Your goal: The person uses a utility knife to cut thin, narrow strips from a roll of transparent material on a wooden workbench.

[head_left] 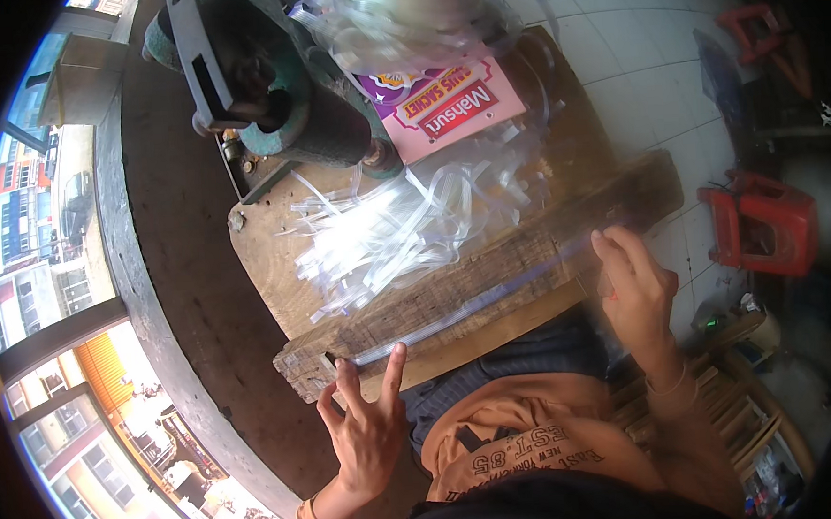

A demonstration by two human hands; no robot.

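A long, clear plastic strip (474, 305) lies along a worn wooden beam (630, 190) across the board in front of me. My left hand (363, 431) has its fingers spread, with the fingertips on the strip's left end beside a small upright peg. At the other end, my right hand (638, 295) pinches the strip between thumb and finger, close to the beam's right part; the strip is blurred there. Just beyond the beam is a loose, tangled pile of similar clear strips (405, 232).
A green and dark metal machine (304, 106) stands at the far left of the board (270, 258). Behind the pile are a pink box (455, 116) and a blurred clear plastic bag (412, 11). Red stools (762, 227) stand on the tiled floor at right. A dark ledge runs along the left.
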